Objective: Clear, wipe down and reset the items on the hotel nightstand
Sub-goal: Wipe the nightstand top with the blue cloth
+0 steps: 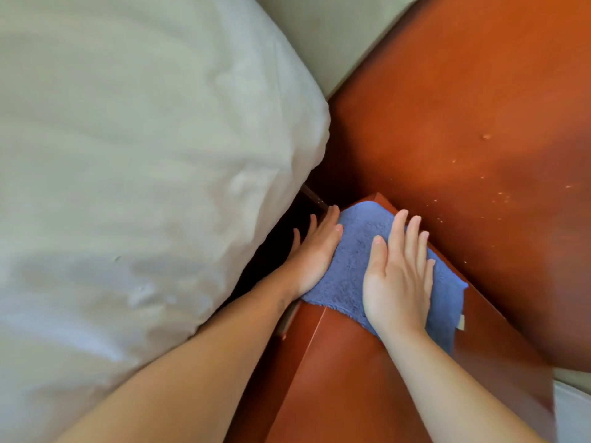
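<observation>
Bed (128, 155): white bedding, just beside the left edge of the nightstand (335, 378).
Left hand (315, 254): grip open — fingers straight, flat on the cloth's left side, holding nothing.
Blue cloth (351, 260): spread over the nightstand's far corner.
Right hand (396, 276): grip open — palm pressing the cloth's right half.

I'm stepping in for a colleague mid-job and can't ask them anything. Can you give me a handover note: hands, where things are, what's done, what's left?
Left hand: open, flat on the left edge of the blue cloth, on the bed side.
Right hand: open, fingers straight, pressing the cloth's middle.
The cloth lies on the far corner of the nightstand.
Done: clearing, apparently; wiping is under way.
Left: wipe the nearer part of the top, then reset the items, which are not in view.
Pale specks dot the reddish surface beyond.
</observation>
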Available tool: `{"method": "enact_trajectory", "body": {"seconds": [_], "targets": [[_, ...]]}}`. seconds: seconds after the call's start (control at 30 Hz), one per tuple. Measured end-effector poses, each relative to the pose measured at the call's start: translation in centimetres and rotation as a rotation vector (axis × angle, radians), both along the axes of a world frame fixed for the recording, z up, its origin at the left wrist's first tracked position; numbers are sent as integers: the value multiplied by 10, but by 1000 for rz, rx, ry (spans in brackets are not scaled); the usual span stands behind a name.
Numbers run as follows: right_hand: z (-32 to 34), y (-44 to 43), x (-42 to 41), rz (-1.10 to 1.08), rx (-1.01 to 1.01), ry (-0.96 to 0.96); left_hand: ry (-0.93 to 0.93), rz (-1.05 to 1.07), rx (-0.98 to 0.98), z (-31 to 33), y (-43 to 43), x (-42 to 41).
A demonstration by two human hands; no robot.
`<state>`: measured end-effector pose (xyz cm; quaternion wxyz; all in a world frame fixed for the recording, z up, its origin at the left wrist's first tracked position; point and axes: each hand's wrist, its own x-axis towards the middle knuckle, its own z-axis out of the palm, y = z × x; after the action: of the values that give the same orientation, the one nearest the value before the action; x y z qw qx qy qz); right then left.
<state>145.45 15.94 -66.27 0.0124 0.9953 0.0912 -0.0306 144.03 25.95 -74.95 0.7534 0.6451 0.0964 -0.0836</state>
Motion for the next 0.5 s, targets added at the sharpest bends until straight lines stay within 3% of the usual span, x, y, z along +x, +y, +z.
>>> {"method": "enact_trajectory", "body": {"seconds": [0.17, 0.3, 0.37, 0.5], "targets": [[-1, 0, 7, 25, 94, -40, -151, 148, 94, -6, -1, 2], [0, -2, -2, 22, 276, -96, -121, 137, -144, -3, 1, -8], [-1, -2, -1, 22, 189, -48, -107, 76, -233, 1, 0, -14], [-1, -1, -9, 26, 52, 2, -93, 26, -224, 2, 1, -33]]}}
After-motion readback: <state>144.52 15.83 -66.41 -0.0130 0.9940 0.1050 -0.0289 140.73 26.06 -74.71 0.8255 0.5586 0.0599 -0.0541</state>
